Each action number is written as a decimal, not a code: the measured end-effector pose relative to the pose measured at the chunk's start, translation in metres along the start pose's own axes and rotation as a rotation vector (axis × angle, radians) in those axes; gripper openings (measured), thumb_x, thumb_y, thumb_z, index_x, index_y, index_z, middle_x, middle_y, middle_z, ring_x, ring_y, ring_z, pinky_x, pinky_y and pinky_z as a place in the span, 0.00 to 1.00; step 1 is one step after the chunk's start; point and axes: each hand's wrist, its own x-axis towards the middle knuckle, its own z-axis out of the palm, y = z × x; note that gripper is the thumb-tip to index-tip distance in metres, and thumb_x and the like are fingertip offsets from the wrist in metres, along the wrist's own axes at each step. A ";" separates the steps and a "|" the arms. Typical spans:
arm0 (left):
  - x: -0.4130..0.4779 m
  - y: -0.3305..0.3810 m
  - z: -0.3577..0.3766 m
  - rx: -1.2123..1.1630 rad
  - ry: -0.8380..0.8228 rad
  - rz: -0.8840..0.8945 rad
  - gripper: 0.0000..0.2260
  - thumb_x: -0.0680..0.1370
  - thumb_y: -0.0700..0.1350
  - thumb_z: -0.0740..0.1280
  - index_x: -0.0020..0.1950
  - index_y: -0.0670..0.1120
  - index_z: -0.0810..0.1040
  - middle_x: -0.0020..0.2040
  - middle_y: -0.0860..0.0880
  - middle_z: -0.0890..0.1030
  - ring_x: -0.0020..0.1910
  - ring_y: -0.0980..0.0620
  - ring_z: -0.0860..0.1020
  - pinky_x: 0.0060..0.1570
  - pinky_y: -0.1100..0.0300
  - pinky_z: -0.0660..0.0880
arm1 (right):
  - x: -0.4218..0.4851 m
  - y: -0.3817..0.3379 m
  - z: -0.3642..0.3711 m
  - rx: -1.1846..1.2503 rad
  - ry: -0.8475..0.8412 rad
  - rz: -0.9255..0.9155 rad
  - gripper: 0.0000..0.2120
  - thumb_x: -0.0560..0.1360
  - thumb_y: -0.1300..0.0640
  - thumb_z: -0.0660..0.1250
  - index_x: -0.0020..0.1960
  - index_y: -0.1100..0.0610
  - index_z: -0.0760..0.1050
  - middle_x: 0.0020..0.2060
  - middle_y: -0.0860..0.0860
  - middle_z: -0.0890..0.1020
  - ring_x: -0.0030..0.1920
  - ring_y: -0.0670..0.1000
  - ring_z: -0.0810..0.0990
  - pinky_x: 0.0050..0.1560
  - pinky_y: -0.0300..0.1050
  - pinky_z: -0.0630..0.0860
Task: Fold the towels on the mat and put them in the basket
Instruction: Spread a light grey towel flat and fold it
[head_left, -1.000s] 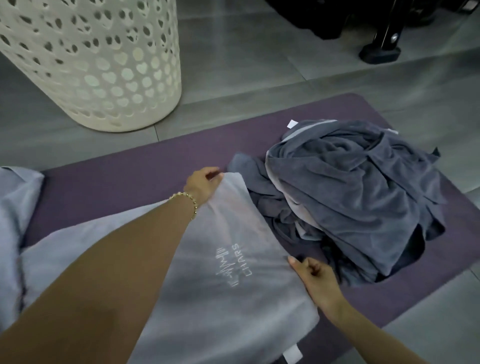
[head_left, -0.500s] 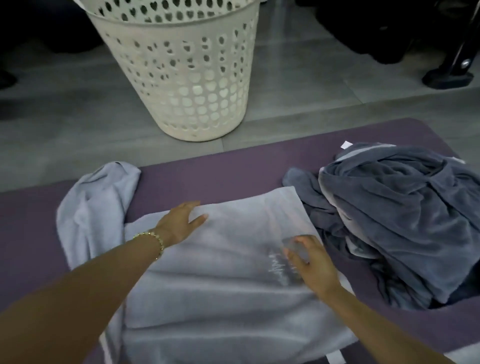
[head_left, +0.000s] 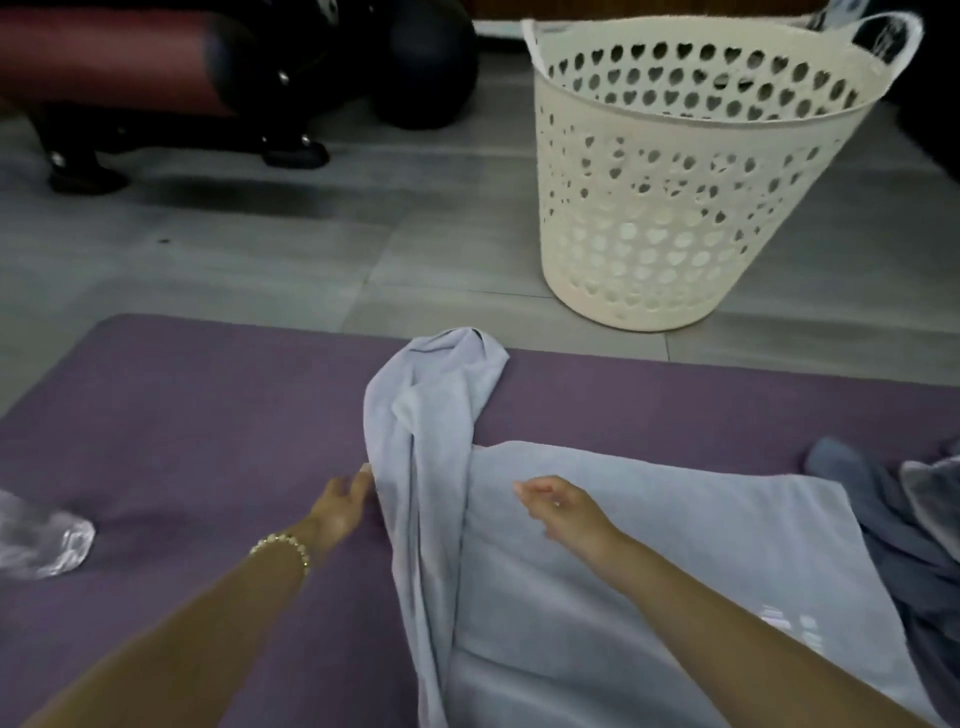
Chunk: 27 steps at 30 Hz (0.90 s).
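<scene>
Task item: pale towel (head_left: 649, 545), lying on the purple mat (head_left: 208, 415); right part was spread flat, left part was gathered into a bunched ridge (head_left: 426, 441).
Ridge axis: ran from the near edge of the view away from the person, its far end crumpled near the mat's far border.
Left hand (head_left: 337, 506): just left of the ridge, fingers reaching almost straight, tips touching the cloth; whether any cloth was pinched could not be told.
Right hand (head_left: 563, 506): over the flat part, just right of the ridge, fingers loosely curled and holding nothing; contact with the cloth was unclear.
Key relation: ridge lay between the two hands, long axis across their reach; left hand was nearer. Judged: the bunched part needed drawing out leftward and flattening before any fold.
Progress (judged): first towel only partly laid out; nothing could be seen in the basket.
Basket (head_left: 675, 208): cream, perforated, upright on the grey floor (head_left: 260, 249) beyond the mat, far right of the hands, well apart from the towel.
Remaining work: dark grey towels (head_left: 904, 530) heaped at the right edge, touching the pale towel's right side.
Obstructions: crumpled clear plastic (head_left: 41, 535) lay on the mat far left, in the direction of spread but well apart from the ridge.
Other: beaded bracelet (head_left: 280, 543) on the left wrist; dark padded bench (head_left: 156, 78) on the far floor.
</scene>
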 end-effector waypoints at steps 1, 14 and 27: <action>0.007 -0.005 0.004 -0.054 -0.017 -0.005 0.29 0.81 0.59 0.52 0.75 0.41 0.60 0.73 0.46 0.65 0.72 0.45 0.64 0.70 0.53 0.59 | 0.005 -0.005 0.012 0.015 -0.023 0.036 0.12 0.77 0.46 0.65 0.54 0.53 0.74 0.53 0.51 0.78 0.54 0.51 0.78 0.47 0.39 0.76; 0.046 -0.012 0.029 -0.455 -0.115 0.014 0.08 0.79 0.49 0.65 0.48 0.49 0.82 0.46 0.51 0.81 0.49 0.53 0.78 0.48 0.65 0.74 | 0.078 -0.043 0.104 0.273 -0.100 0.231 0.27 0.73 0.33 0.62 0.57 0.53 0.80 0.50 0.50 0.84 0.52 0.50 0.82 0.56 0.45 0.77; 0.013 -0.011 -0.015 -0.502 -0.560 -0.089 0.35 0.74 0.72 0.38 0.59 0.54 0.74 0.49 0.45 0.82 0.51 0.45 0.81 0.47 0.53 0.78 | 0.051 -0.066 0.056 0.326 -0.170 0.098 0.27 0.70 0.39 0.70 0.60 0.56 0.78 0.52 0.53 0.85 0.53 0.54 0.83 0.58 0.50 0.78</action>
